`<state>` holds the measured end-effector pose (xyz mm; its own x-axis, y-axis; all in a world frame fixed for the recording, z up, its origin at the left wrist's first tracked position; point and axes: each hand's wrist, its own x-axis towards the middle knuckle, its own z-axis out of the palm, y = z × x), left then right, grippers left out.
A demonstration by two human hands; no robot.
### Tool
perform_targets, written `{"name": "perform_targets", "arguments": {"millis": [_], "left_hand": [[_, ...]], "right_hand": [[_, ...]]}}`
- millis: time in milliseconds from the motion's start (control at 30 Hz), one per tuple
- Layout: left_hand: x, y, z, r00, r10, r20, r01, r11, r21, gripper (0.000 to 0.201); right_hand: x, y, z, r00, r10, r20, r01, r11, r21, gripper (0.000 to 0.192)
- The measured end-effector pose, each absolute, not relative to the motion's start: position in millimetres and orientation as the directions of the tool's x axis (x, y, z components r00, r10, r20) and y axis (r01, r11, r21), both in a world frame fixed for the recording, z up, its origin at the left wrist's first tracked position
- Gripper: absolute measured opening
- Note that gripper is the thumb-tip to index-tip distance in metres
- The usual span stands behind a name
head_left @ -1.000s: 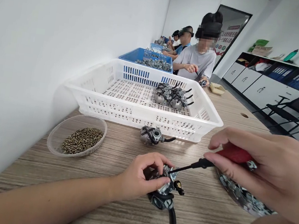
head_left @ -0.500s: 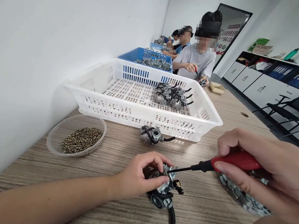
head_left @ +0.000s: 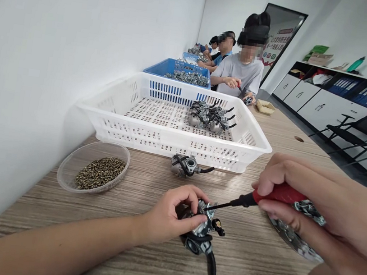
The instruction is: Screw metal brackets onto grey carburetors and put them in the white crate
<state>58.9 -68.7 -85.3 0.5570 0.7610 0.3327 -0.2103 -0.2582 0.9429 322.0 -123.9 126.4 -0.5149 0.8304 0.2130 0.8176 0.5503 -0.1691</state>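
My left hand [head_left: 176, 211] is closed around a metal carburetor [head_left: 202, 231] resting on the table, with a black hose hanging off its near side. In my right hand [head_left: 317, 206] is a red-handled screwdriver [head_left: 246, 200]. Its thin black shaft slants down to the left, and the tip meets the top of the carburetor beside my left fingertips. The exact spot under the tip is too small to make out. A second carburetor [head_left: 186, 166] lies behind my left hand, near the white crate.
A white perforated crate [head_left: 176, 143] holding several carburetors spans the table's back. To the left sits a clear bowl [head_left: 70, 180] of small brass-coloured screws. Shiny metal parts [head_left: 295, 237] fill a container under my right hand. Co-workers [head_left: 240, 72] sit beyond, near a blue crate [head_left: 159, 68].
My right hand and the screwdriver have shifted slightly left, and the grip on the handle has turned a little. My left hand and the carburetor stay in place.
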Motion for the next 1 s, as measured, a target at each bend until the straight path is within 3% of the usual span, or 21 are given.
{"name": "perform_targets", "arguments": {"millis": [100,300,567,800,1000], "left_hand": [[58,-69,-84,0.549,0.750,0.370,-0.178,-0.327,0.928,0.025],[59,-69,-87,0.551,0.767,0.328,-0.187,-0.270,0.945,0.024],[60,-68,-93,0.609,0.736,0.296,-0.184,-0.232,0.955,0.025],[61,-65,-96,0.599,0.722,0.347,-0.207,-0.279,0.938,0.023],[61,-65,-96,0.564,0.718,0.409,-0.259,-0.317,0.912,0.021]], "right_hand": [[323,-115,121,-0.502,0.836,0.220,0.803,0.545,-0.240,0.029],[319,-113,119,-0.481,0.841,0.246,0.841,0.522,-0.141,0.036],[317,-115,116,-0.464,0.846,0.263,0.839,0.515,-0.176,0.039],[318,-125,115,-0.404,0.892,0.201,0.868,0.444,-0.224,0.030],[313,-120,121,-0.539,0.821,0.189,0.767,0.571,-0.293,0.015]]}}
